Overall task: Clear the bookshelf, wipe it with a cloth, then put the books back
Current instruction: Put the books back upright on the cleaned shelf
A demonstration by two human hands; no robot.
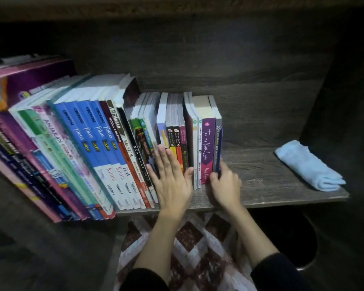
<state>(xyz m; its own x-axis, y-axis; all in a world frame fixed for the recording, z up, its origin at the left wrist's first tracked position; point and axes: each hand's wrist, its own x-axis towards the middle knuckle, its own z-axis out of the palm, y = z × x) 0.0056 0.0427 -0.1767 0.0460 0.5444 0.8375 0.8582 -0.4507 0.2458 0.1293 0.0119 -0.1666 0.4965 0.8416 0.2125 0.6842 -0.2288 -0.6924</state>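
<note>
Head view: left hand [172,181] flat on book row [105,143], right hand [226,185] grips end book [218,139], one cloth [309,164] aside

The single head view looks forward and down from just before the shelf [261,177], close; its dim corners seem lens-bent.

Bookshelf [271,179]: dark wood-grain board with a matching back panel. Books [105,143]: one row standing spine-out across the left and middle of the board. The tall textbooks at the left, with blue, green and purple spines, appear tilted, while the shorter paperbacks to their right stand upright. End book [218,139]: grey spine, last on the right, gripped low by the right hand [225,183]. The left hand [170,177] lies flat against the paperback spines. Cloth [307,164]: light blue, folded, lying at the board's right end, well apart from the books.
</note>
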